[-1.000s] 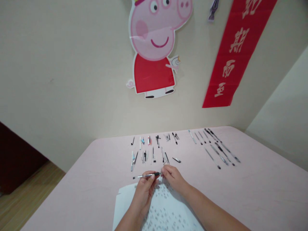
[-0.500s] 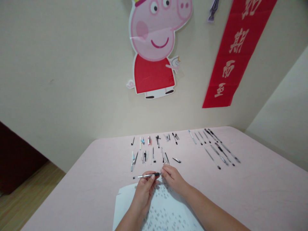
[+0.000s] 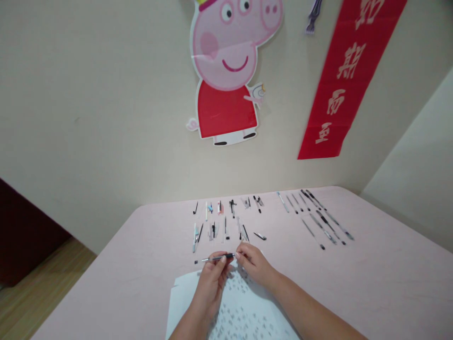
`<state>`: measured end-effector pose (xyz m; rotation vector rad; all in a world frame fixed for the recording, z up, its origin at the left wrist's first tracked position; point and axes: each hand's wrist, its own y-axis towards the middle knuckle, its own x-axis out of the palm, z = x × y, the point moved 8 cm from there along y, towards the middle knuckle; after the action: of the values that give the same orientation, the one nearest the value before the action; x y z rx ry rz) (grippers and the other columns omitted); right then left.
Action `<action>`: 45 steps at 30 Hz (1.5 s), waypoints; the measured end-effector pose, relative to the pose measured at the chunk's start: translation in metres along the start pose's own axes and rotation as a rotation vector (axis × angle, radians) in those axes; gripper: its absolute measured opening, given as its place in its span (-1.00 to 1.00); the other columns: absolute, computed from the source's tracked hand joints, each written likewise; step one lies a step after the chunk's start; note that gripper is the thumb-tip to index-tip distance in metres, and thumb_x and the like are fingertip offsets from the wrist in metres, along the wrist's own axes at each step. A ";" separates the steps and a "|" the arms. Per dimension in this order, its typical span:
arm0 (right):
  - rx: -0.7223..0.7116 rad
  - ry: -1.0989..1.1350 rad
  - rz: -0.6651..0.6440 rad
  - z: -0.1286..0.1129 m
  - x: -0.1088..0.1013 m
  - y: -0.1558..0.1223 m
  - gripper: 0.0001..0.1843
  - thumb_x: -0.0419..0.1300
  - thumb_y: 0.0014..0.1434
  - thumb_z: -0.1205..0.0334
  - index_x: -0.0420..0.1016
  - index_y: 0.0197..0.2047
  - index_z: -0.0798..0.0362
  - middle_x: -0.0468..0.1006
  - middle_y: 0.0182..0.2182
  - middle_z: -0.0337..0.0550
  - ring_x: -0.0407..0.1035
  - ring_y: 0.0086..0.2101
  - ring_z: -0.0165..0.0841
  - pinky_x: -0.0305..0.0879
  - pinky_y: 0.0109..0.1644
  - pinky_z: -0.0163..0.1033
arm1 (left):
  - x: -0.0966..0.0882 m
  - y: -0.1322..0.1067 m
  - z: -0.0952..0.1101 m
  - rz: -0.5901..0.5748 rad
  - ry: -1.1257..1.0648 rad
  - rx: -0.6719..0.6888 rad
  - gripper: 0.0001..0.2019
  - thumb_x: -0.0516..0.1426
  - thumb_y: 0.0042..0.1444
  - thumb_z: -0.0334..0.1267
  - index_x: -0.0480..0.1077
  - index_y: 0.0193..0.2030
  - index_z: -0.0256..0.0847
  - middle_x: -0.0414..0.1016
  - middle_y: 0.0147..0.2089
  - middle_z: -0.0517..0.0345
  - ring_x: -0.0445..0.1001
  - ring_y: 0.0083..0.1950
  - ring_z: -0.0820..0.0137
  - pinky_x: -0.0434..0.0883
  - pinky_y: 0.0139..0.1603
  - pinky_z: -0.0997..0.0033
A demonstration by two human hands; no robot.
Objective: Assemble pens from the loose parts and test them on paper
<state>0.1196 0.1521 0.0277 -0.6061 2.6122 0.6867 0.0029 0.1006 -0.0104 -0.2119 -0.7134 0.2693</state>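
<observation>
A pen with a clear barrel and a black grip section lies crosswise in my left hand. My left thumb and fingers are closed on its grip, and its dark end points left. My right hand is pinched closed at the pen's right-hand tip. Whatever small part sits between those fingertips is hidden. Below both hands lies a white sheet of paper covered with small dark marks. Just beyond my right hand is a short black pen cap or clip piece.
Two rows of taken-apart pens, with refills and barrels, lie on the pink tabletop. Several long pens lie at the back right. Behind the table rises a wall with a pig cutout and a red banner.
The pen has shifted very slightly left and its right tip shows a little more beside my right fingers. Both hands stay in nearly the same place.
</observation>
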 end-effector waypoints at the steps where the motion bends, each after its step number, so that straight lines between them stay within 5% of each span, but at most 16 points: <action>1: 0.008 0.015 0.001 0.000 0.000 0.000 -0.73 -0.01 0.24 0.10 0.29 -0.43 0.04 0.29 -0.51 -0.26 0.21 -0.45 -0.39 0.11 -0.36 -0.29 | 0.001 0.000 0.000 -0.001 -0.002 -0.001 -0.76 0.37 -0.17 -0.30 0.48 -0.33 -0.24 0.59 -0.32 0.14 0.54 -0.24 0.45 0.47 -0.26 0.60; 19: 0.005 0.073 -0.006 -0.003 0.001 0.001 -0.53 -0.09 0.25 -0.13 0.27 -0.48 0.05 0.26 -0.56 -0.27 0.17 -0.49 -0.40 0.07 -0.40 -0.30 | 0.003 -0.002 0.005 -0.014 0.100 0.042 -0.70 0.39 -0.23 -0.18 0.48 -0.35 -0.24 0.58 -0.35 0.13 0.52 -0.25 0.42 0.43 -0.23 0.52; 25: 0.014 0.039 -0.002 -0.004 0.000 0.001 -0.67 -0.04 0.25 0.06 0.29 -0.45 0.05 0.29 -0.55 -0.26 0.19 -0.49 -0.40 0.10 -0.40 -0.30 | 0.001 -0.001 0.005 -0.015 0.155 0.068 -0.72 0.35 -0.16 -0.16 0.47 -0.32 -0.23 0.58 -0.32 0.11 0.51 -0.21 0.39 0.41 -0.19 0.47; 31: -0.158 -0.218 0.068 -0.034 -0.012 0.000 -0.89 0.12 0.16 0.25 0.40 -0.23 0.05 0.41 -0.29 -0.09 0.26 -0.23 -0.26 0.18 -0.16 -0.15 | 0.001 -0.004 0.017 0.030 0.304 0.194 -0.75 0.33 -0.15 -0.16 0.48 -0.33 -0.23 0.55 -0.32 0.10 0.48 -0.28 0.38 0.39 -0.24 0.46; 41: -0.222 -0.418 -0.010 -0.047 -0.004 -0.001 -0.89 0.08 0.15 0.34 0.44 -0.32 0.06 0.41 -0.41 -0.11 0.23 -0.33 -0.27 0.13 -0.22 -0.17 | 0.006 -0.006 0.025 0.015 0.422 0.286 -0.81 0.33 -0.18 -0.21 0.52 -0.40 -0.23 0.53 -0.37 0.08 0.46 -0.28 0.34 0.37 -0.19 0.41; 45: -0.144 -0.381 0.002 -0.037 -0.002 -0.001 -0.92 0.11 0.11 0.36 0.43 -0.35 0.06 0.43 -0.45 -0.13 0.26 -0.37 -0.29 0.13 -0.26 -0.20 | 0.004 -0.003 0.020 0.015 0.379 0.237 -0.76 0.36 -0.23 -0.24 0.51 -0.36 -0.21 0.54 -0.33 0.07 0.47 -0.26 0.33 0.38 -0.21 0.40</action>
<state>0.1130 0.1327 0.0587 -0.4603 2.2257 0.9002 -0.0073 0.1005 0.0078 -0.0397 -0.3007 0.3150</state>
